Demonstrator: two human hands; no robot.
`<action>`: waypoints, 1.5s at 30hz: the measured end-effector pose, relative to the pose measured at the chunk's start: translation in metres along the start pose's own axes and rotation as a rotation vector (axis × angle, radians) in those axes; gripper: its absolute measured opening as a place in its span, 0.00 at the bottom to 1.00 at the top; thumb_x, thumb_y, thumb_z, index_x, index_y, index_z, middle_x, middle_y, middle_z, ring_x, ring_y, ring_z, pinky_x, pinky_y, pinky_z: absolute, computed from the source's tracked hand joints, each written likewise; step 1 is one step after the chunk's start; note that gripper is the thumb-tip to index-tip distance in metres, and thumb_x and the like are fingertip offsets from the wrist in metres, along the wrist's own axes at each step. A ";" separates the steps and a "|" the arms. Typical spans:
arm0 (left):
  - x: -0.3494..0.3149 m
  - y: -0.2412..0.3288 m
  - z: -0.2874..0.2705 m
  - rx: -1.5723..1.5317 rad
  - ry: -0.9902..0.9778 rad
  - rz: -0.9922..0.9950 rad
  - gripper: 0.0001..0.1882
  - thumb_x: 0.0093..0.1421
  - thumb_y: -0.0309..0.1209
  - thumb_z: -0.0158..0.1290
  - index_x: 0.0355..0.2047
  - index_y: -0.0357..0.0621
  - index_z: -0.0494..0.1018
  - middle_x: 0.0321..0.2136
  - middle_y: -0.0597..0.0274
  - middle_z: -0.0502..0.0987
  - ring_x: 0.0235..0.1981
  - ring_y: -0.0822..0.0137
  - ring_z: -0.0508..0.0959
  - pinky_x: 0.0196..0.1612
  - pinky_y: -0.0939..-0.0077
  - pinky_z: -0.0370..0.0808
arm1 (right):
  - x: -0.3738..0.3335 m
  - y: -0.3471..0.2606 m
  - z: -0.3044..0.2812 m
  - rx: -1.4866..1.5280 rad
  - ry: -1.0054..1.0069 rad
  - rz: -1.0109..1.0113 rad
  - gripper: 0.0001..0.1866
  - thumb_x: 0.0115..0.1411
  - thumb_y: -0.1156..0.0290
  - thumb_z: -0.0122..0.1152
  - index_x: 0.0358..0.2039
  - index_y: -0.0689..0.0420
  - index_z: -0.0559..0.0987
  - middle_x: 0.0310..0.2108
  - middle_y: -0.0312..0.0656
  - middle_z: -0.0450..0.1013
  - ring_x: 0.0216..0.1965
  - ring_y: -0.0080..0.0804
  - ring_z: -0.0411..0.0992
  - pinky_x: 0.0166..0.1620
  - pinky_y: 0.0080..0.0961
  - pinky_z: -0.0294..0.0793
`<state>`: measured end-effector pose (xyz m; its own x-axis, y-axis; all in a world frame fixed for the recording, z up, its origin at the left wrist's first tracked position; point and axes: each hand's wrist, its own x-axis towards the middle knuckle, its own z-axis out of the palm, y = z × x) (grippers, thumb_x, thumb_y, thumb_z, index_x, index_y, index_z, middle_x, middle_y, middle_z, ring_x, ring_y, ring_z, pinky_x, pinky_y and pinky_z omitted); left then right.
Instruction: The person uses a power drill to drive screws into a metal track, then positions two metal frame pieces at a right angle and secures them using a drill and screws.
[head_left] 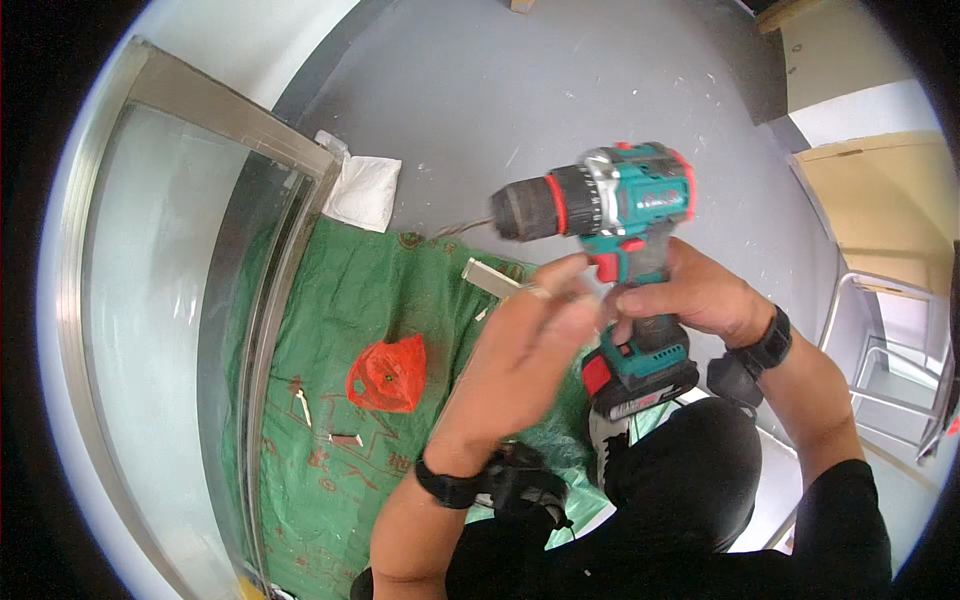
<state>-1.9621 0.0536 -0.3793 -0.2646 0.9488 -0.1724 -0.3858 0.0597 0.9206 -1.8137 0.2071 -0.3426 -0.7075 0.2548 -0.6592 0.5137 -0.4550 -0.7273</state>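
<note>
A teal and black cordless drill (640,200) is held up in front of me, a twist drill bit (462,228) in its chuck pointing left. My right hand (705,295) is wrapped round its grip, below the red trigger. At the base of the grip sits a black and red battery pack (640,375). My left hand (530,350) is raised just left of the grip. Motion smears its fingers, so whether they touch the drill or pinch anything small is unclear. Both wrists wear black bands.
A metal-framed glass door (270,240) stands on the left. Green plastic sheeting (320,330) covers the floor beside it, with a red plastic bag (388,375) and small scraps on it. A white packet (365,192) lies at its far edge. Metal rails (885,300) stand at the right.
</note>
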 end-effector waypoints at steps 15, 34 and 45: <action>-0.018 -0.195 -0.059 1.254 0.301 -0.560 0.35 0.39 0.37 0.65 0.47 0.34 0.67 0.47 0.45 0.72 0.41 0.45 0.78 0.44 0.55 0.77 | -0.106 0.015 -0.061 0.063 0.522 -0.126 0.24 0.49 0.77 0.65 0.48 0.66 0.72 0.26 0.42 0.77 0.25 0.27 0.74 0.34 0.23 0.74; -0.193 0.130 0.087 0.964 0.254 -0.415 0.30 0.37 0.31 0.69 0.43 0.39 0.73 0.41 0.47 0.74 0.43 0.43 0.73 0.48 0.53 0.71 | -0.333 -0.094 -0.038 0.322 0.188 0.221 0.20 0.47 0.82 0.69 0.42 0.63 0.75 0.27 0.40 0.75 0.27 0.28 0.75 0.33 0.26 0.75; -0.268 0.234 0.131 0.851 -0.028 -0.480 0.27 0.52 0.31 0.66 0.51 0.40 0.71 0.45 0.60 0.78 0.45 0.65 0.79 0.47 0.71 0.77 | -0.343 -0.103 -0.007 -0.148 -0.150 -0.101 0.41 0.43 0.69 0.78 0.57 0.58 0.67 0.47 0.42 0.75 0.48 0.33 0.74 0.52 0.31 0.73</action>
<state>-1.8659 -0.1460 -0.0718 -0.2204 0.7716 -0.5967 0.3227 0.6350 0.7019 -1.6201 0.1724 -0.0428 -0.8174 0.1574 -0.5541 0.4949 -0.3006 -0.8153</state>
